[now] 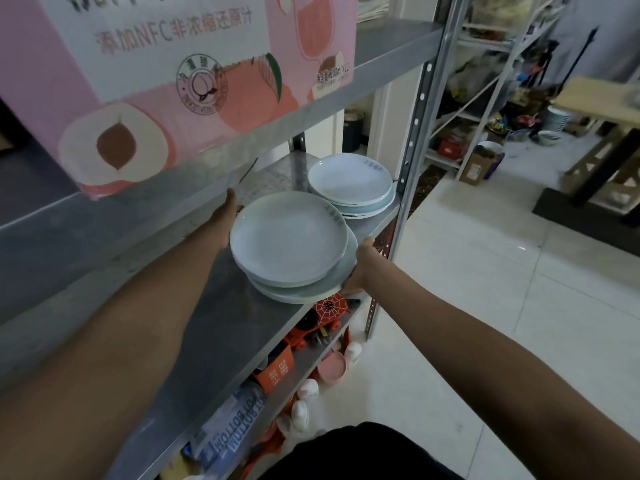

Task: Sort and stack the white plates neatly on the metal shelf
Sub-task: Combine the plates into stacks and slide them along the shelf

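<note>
Head view, the only one. Two piles of white plates sit on the middle board of the metal shelf [214, 327]. The far stack [349, 181] rests toward the back right corner, just beside the upright post [417, 133], and no hand touches it. The near stack [291, 244] is at the front, its lowest and widest plate overhanging the board's front edge. Smaller plates sit on larger ones, off-centre, so the pile is not yet neat.

The right hand [363, 258] grips the near stack at its right rim, thumb over the edge of the bottom plate and fingers under it; this is probably why the pile hangs past the edge, to leave room for a hand beneath. The left hand [230, 206] lies against the opposite rim; its fingers are hidden behind the plates, so whether it clasps or only steadies cannot be told. Opposed hands suit a heavy, slippery load.

Whether the pile bears on the board or is lifted clear cannot be told.

A pink juice carton [173, 81] stands on the board above — headroom is low, so a flat slide inward seems safer than a lift.
</note>
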Tool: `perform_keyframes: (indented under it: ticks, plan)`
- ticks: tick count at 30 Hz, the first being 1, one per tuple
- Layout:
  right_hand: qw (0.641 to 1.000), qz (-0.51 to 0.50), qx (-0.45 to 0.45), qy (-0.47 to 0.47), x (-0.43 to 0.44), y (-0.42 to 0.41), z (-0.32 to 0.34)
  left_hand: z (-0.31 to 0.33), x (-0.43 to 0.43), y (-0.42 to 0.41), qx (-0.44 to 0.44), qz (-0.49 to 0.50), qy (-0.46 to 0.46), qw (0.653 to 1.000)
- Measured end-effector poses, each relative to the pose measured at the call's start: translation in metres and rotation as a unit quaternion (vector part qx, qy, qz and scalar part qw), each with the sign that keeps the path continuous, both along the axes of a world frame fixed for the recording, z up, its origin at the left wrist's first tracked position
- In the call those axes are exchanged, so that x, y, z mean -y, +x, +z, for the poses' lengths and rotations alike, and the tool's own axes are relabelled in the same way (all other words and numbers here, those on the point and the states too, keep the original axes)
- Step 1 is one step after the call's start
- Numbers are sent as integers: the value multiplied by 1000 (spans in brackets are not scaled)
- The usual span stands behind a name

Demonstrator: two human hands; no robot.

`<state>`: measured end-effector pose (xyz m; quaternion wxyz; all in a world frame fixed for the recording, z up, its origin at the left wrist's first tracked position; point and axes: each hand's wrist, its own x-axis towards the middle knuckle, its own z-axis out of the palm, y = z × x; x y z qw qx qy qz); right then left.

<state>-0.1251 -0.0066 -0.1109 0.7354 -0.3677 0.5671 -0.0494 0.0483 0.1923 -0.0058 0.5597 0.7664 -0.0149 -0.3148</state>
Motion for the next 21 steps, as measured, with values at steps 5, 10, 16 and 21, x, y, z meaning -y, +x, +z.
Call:
perform_keyframes:
  ticks: [5, 10, 16, 21]
  plan:
    - [997, 13, -78, 20, 0, 11, -9, -7, 2, 1, -1, 8, -25, 1000]
    - [991, 96, -87, 13, -8, 11, -1, -11, 2, 3, -3, 6, -23, 1000]
    - [990, 82, -89, 77, 19, 36, -47, -16, 4, 0, -2, 15, -29, 999]
    - [991, 57, -117, 10, -10, 11, 10, -20, 7, -13, -34, -9, -33, 999]
